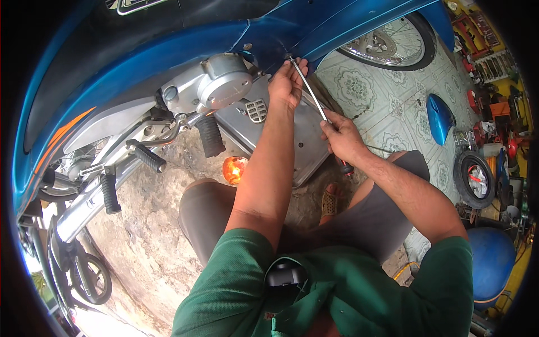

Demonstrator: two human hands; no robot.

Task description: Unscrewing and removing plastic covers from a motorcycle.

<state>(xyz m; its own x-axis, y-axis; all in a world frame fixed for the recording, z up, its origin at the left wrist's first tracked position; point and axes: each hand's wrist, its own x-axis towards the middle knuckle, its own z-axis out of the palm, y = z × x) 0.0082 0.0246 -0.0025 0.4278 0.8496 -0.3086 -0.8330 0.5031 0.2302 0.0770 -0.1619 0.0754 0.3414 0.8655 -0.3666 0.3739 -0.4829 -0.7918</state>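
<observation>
A long screwdriver point(311, 92) slants from the blue fairing point(269, 39) of a motorbike down toward my right side. Its tip meets the lower part of that fairing. My left hand point(289, 84) is up at the tip end, palm turned up, fingers curled around the shaft by the panel. Lower down, my right hand point(343, 136) grips the screwdriver; the black and red end of its handle point(346, 168) shows below the fist. The silver engine cover point(224, 89) is just left of my left hand.
Beneath my forearms lies a grey metal plate point(311, 143); a ridged pedal point(256, 111) and rubber footrest point(210, 136) are nearby. An orange glowing object point(234, 169) is on the rough floor. A spoked wheel point(393, 45) stands at upper right. Tools and a loose tyre point(474, 178) line the right.
</observation>
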